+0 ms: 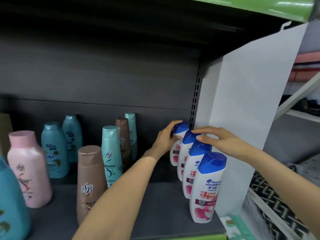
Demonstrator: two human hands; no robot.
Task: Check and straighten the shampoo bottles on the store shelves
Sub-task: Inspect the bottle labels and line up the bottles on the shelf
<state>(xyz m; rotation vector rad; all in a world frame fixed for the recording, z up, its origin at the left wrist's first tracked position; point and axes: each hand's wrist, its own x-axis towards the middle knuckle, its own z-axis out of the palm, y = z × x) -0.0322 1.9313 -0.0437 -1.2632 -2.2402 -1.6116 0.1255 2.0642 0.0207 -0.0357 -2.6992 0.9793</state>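
Several white shampoo bottles with blue caps stand in a row from front to back along the right end of the dark shelf (155, 201). The front bottle (207, 189) stands free. My left hand (167, 138) curls around the rearmost bottle (181, 129) near its cap. My right hand (217, 140) lies with straight fingers over the caps of the second bottle (189, 139) and third bottle (199, 149) from the back.
Brown bottles (90, 184), teal bottles (111, 153) and a pink bottle (27, 170) stand in loose rows to the left. A white side panel (251, 101) closes the shelf's right end. Dark back wall behind; green shelf edge (199, 237) in front.
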